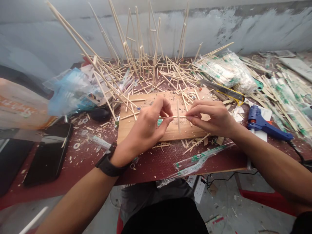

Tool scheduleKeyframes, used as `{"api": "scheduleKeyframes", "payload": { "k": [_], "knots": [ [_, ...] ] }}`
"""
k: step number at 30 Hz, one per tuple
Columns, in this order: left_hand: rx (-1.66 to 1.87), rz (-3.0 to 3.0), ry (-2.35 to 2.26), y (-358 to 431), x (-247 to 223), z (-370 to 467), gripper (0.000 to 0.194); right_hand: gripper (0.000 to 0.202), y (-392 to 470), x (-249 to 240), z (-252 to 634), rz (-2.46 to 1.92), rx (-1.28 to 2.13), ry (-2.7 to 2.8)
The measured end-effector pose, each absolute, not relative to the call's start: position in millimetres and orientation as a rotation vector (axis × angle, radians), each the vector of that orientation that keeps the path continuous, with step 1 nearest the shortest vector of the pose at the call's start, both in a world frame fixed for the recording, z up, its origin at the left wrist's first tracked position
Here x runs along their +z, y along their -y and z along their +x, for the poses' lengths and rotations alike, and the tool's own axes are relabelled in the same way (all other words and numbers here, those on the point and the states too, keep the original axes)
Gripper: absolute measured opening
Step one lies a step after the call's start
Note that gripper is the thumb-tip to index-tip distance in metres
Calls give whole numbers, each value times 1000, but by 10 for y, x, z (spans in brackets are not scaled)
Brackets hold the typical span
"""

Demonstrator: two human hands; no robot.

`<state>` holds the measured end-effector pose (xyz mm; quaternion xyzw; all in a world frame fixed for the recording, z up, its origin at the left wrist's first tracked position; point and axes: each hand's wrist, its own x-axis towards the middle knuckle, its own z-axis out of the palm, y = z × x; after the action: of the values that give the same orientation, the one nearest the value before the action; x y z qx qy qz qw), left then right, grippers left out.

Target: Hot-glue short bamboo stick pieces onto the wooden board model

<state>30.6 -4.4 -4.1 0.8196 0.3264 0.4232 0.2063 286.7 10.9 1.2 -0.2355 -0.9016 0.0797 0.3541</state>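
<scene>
Both of my hands pinch a short thin wooden stick (182, 116) by its ends, level above a wooden board (146, 135). My left hand (152, 120), closed at the fingertips, has the left end, and my right hand (209, 117) is closed on the right end. A second short stick (178, 126) stands crosswise at the middle of the first one, forming a cross. Whether the two are joined cannot be made out. Loose sticks and small washers lie on the board around my fingers.
Tall stick frames (156, 48) rise behind the board. A utility knife (224, 90) and a blue glue gun (264, 123) lie at right, near plastic-wrapped sticks (224, 70). At left are a black phone (50, 156) and a plastic bag (70, 91). An empty wrapper (202, 159) lies by the front edge.
</scene>
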Motion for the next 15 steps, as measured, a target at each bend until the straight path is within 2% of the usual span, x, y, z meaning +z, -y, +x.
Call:
{"api": "scheduleKeyframes", "payload": {
  "k": [15],
  "knots": [
    [1169, 2302, -914, 56, -46, 309, 24, 9, -116, 12, 2861, -582, 207, 2352]
  ]
}}
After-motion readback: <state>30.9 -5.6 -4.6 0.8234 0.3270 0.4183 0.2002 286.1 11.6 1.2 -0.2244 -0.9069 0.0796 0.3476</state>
